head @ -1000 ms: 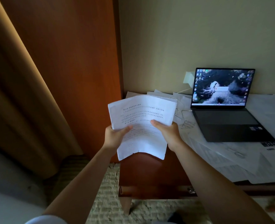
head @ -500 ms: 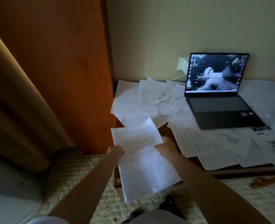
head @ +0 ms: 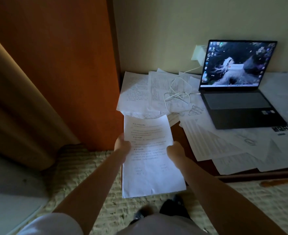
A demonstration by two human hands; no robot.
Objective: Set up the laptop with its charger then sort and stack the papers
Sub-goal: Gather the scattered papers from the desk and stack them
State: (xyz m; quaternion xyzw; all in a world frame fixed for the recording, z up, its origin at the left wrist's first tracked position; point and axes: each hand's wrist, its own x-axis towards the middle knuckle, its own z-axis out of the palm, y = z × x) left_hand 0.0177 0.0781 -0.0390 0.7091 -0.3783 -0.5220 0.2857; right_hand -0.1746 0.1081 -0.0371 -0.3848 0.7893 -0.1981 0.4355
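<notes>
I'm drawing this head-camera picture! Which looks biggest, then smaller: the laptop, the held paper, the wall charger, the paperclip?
1. Laptop, largest, though the paper comes close.
2. Paper in both hands; it is nearer the camera, so this order is unsure.
3. Charger.
4. Paperclip, smallest.

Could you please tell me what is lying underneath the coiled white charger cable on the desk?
The charger cable lies on overlapping printed papers; the desk beneath them is covered there.

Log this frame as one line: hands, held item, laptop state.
left hand: grips sheets | right hand: grips sheets | sheets: held at desk's near-left corner | laptop: open, screen on, cable attached
</notes>
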